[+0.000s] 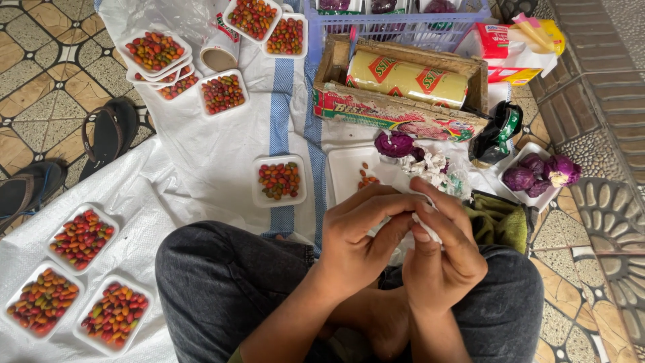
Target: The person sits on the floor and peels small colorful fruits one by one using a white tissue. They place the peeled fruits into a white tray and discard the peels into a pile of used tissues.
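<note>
Nearest: your left hand [359,232] and right hand [440,252] meet, fingers pinched together on a small white crumpled scrap [428,225]. Beyond, a white foam tray [346,173] holds few small red-orange fruits [366,179]; many filled trays [279,180] look done. Farthest: white plastic sheet [215,141] over patterned tile floor [47,74], boxed cling-film roll [406,79].

white scrap [430,228] mostly hidden by hands, blue crate [403,27] cut off at top
</note>
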